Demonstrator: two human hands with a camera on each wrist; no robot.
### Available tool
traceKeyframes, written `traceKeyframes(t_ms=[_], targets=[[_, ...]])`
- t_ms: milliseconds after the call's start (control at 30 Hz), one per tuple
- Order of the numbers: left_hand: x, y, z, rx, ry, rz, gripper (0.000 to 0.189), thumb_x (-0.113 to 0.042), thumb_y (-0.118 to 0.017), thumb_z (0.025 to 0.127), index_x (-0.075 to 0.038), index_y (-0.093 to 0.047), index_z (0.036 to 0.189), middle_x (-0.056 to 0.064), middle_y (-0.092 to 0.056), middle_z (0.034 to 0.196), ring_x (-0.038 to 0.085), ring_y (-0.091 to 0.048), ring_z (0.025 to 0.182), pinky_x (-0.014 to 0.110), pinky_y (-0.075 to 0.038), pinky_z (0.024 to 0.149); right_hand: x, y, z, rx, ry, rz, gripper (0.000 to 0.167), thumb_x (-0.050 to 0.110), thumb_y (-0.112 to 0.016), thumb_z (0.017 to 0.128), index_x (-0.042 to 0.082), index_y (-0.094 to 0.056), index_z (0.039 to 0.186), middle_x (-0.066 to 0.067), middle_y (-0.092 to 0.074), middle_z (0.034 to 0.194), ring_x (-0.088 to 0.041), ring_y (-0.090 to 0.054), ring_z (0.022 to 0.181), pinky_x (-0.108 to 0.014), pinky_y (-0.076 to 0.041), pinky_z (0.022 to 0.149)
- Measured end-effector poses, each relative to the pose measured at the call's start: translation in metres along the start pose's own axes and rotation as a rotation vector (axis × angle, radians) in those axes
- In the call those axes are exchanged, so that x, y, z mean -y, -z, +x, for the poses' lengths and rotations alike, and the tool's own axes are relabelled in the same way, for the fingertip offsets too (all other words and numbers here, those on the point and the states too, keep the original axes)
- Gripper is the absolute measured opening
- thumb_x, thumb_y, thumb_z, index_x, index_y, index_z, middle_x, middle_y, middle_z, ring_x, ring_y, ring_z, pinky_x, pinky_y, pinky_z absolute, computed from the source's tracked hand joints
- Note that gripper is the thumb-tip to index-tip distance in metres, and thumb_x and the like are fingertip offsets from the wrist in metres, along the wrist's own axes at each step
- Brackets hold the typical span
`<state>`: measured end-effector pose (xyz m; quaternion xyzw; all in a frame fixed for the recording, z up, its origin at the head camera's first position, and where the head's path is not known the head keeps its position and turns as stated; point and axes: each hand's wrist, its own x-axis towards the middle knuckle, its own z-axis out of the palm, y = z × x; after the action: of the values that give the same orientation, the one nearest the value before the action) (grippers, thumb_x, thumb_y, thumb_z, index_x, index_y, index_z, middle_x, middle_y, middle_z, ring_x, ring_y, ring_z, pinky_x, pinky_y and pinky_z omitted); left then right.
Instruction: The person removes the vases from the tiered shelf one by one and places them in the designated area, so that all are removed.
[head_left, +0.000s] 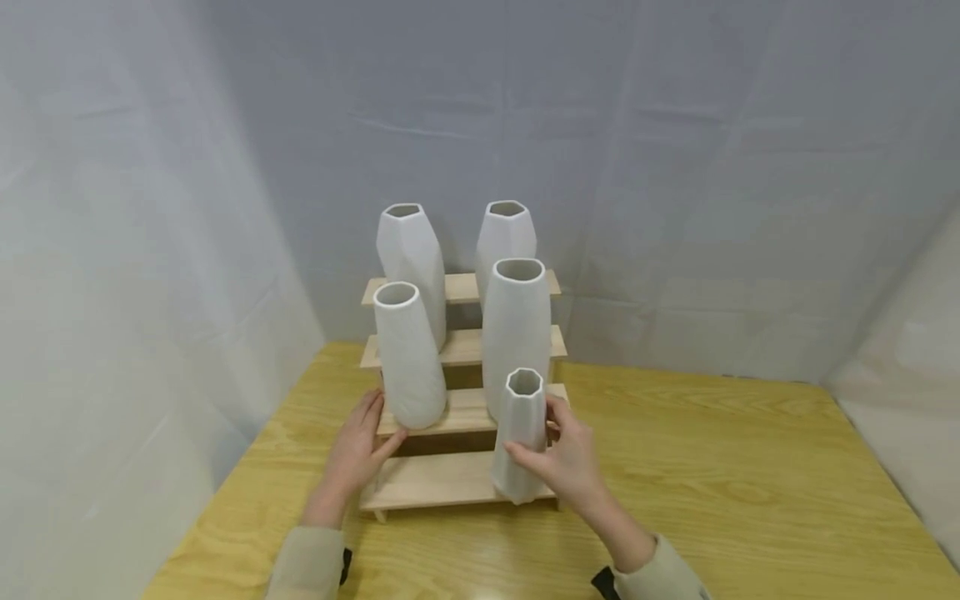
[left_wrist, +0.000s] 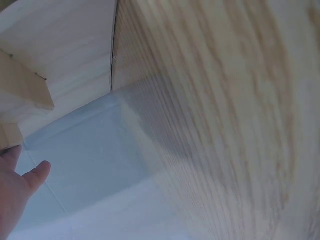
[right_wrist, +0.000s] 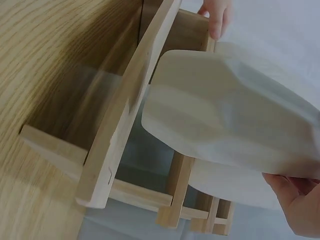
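Note:
My right hand (head_left: 570, 462) grips a small white fluted vase (head_left: 522, 433) by its side, with the thumb across its front. The vase leans slightly, its base over the right end of the lowest shelf (head_left: 431, 483) of a wooden tiered stand. In the right wrist view its base hangs close by the shelf edge. My left hand (head_left: 356, 454) rests at the left end of the shelf above, fingers along the side and thumb out by the front edge. Right beside that thumb stands a white round-mouthed vase (head_left: 408, 358).
A taller white vase (head_left: 517, 333) stands behind the small one. Two faceted white vases, left (head_left: 408, 246) and right (head_left: 506, 237), occupy higher shelves. The stand sits on a yellow wood-grain table (head_left: 697, 467), with a pale cloth (head_left: 637, 167) hanging behind and at both sides.

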<state>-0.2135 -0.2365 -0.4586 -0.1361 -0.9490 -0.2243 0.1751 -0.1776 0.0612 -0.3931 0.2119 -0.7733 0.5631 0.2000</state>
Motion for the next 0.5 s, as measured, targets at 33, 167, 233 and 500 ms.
traceKeyframes(t_ms=[33, 167, 233, 500], targets=[[0.0, 0.0, 0.0, 0.003, 0.002, 0.001, 0.071, -0.037, -0.055, 0.086, 0.011, -0.028, 0.132, 0.025, -0.026, 0.138, 0.037, -0.024, 0.125, 0.048, -0.023, 0.101, 0.005, 0.002, 0.0, -0.004, 0.005, -0.013, 0.058, -0.001, -0.079, 0.059, -0.003, -0.051, 0.11, -0.017, -0.06, 0.104, -0.027, -0.06, 0.086, -0.034, -0.052, 0.069], [0.001, 0.0, -0.001, 0.003, 0.006, -0.005, 0.072, -0.037, -0.055, 0.086, 0.012, -0.028, 0.132, 0.025, -0.026, 0.138, 0.037, -0.024, 0.125, 0.048, -0.024, 0.101, 0.022, 0.01, 0.0, -0.022, 0.024, -0.047, 0.057, -0.007, -0.077, 0.058, -0.008, -0.05, 0.107, -0.022, -0.059, 0.1, -0.033, -0.06, 0.083, -0.039, -0.053, 0.067], [0.002, -0.001, 0.0, 0.002, 0.011, -0.006, 0.072, -0.038, -0.055, 0.086, 0.011, -0.028, 0.132, 0.024, -0.026, 0.138, 0.036, -0.024, 0.125, 0.048, -0.024, 0.101, 0.03, 0.014, 0.0, -0.032, 0.021, -0.055, 0.054, -0.009, -0.076, 0.058, -0.011, -0.05, 0.105, -0.024, -0.059, 0.097, -0.034, -0.06, 0.082, -0.041, -0.053, 0.066], [0.005, -0.006, 0.0, -0.007, 0.003, -0.016, 0.073, -0.04, -0.055, 0.086, 0.011, -0.029, 0.132, 0.024, -0.026, 0.138, 0.037, -0.024, 0.125, 0.049, -0.024, 0.1, 0.026, 0.029, 0.0, -0.075, 0.034, -0.093, 0.054, -0.011, -0.076, 0.056, -0.013, -0.051, 0.105, -0.026, -0.06, 0.093, -0.036, -0.06, 0.082, -0.042, -0.053, 0.064]])
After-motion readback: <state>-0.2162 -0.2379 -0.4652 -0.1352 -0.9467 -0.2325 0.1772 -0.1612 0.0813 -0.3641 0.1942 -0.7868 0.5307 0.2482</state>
